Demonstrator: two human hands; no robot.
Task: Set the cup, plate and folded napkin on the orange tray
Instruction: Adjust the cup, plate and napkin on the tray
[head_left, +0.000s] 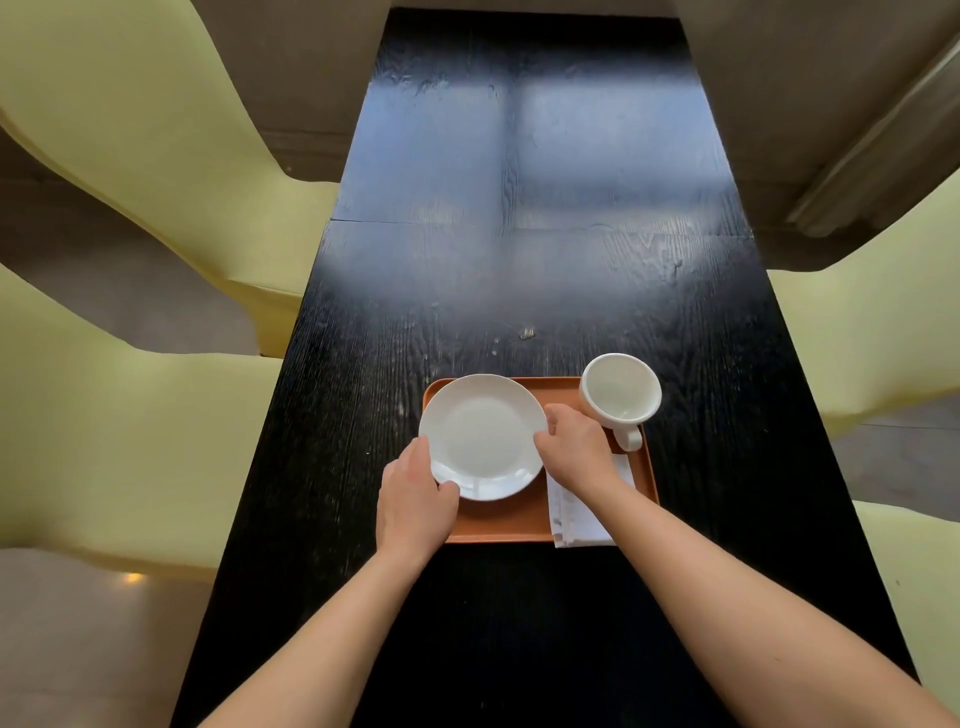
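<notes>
A round white plate (480, 434) sits over the left half of the orange tray (506, 522). My left hand (413, 496) grips the plate's near-left rim and my right hand (574, 447) grips its right rim. A white cup (619, 392) stands upright at the tray's far right corner, its handle pointing toward me. A folded white napkin (574, 512) lies on the tray's right side, partly under my right wrist, its near end overhanging the tray's front edge.
The tray rests on a long black wooden table (519, 234). Pale yellow chairs (156, 130) flank the table on both sides. A small crumb (526, 333) lies on the table beyond the tray.
</notes>
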